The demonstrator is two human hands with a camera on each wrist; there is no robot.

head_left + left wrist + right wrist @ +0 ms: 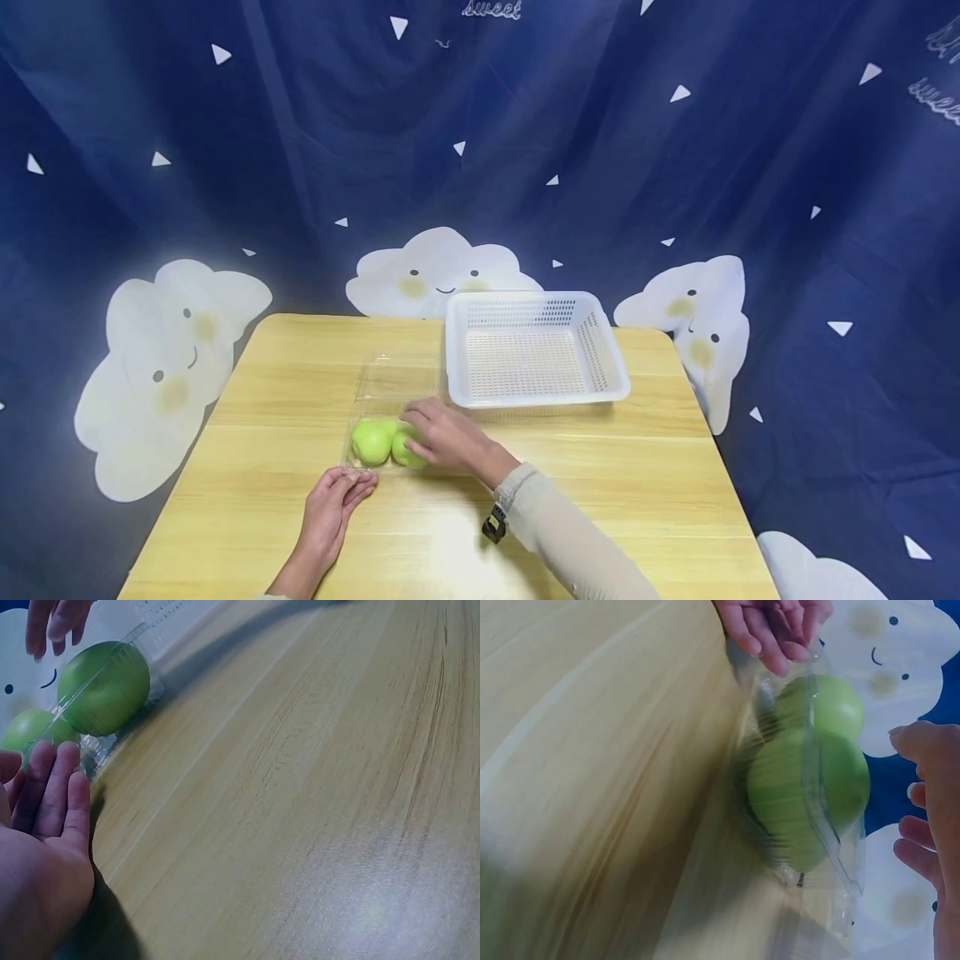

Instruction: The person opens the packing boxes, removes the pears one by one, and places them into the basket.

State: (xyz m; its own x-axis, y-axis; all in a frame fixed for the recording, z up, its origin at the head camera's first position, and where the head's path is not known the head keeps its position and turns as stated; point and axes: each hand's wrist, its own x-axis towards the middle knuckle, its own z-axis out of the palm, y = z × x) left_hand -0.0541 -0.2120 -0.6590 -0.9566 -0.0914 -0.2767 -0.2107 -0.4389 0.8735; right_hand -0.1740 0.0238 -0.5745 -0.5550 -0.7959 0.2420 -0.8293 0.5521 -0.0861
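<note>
Two green apples, a left one [371, 443] and a right one [405, 448], sit side by side in a clear plastic clamshell box [810, 772]. Its lid [397, 379] is folded back onto the table behind. At the box's near left corner, my left hand [330, 508] pinches the edge between thumb and fingers. My right hand [446, 437] hovers over the right apple, partly covering it in the head view. In the right wrist view a gap shows between its loosely bent fingers [915, 840] and the apples, and it holds nothing.
A white perforated plastic basket [618, 379] stands at the back of the wooden table [637, 500], just right of the box lid. A dark blue curtain [480, 125] with clouds and triangles hangs behind the table. The right wrist wears a black strap device [495, 525].
</note>
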